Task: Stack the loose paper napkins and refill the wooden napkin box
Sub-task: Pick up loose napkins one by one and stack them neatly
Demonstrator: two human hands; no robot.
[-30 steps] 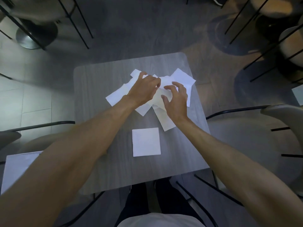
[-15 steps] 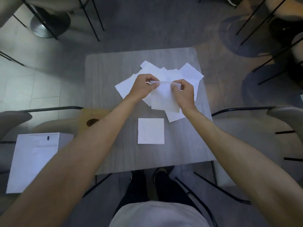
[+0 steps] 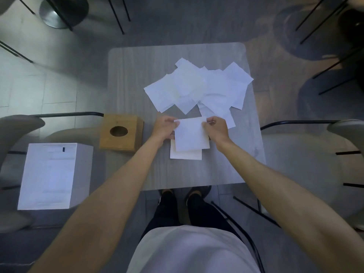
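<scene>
A white napkin point(image 3: 191, 135) is held just above the grey table point(image 3: 134, 75). My left hand point(image 3: 164, 128) pinches its upper left corner and my right hand point(image 3: 215, 128) pinches its upper right corner. Under it lies a flat square napkin point(image 3: 185, 154), shifted a little toward me. A heap of several loose white napkins point(image 3: 199, 87) is spread over the far half of the table. The wooden napkin box point(image 3: 121, 133), with an oval hole in its top, stands at the table's left edge, left of my left hand.
A white box point(image 3: 51, 174) stands on a seat to the left of the table. Chairs with black metal frames flank the table on both sides, a round pedestal base point(image 3: 63, 10) is at the far left, and my legs are under the near edge.
Both hands lifted one napkin out of the loose heap and carried it toward me, over the single flat napkin. The view tilted down, bringing the wooden box into sight.
</scene>
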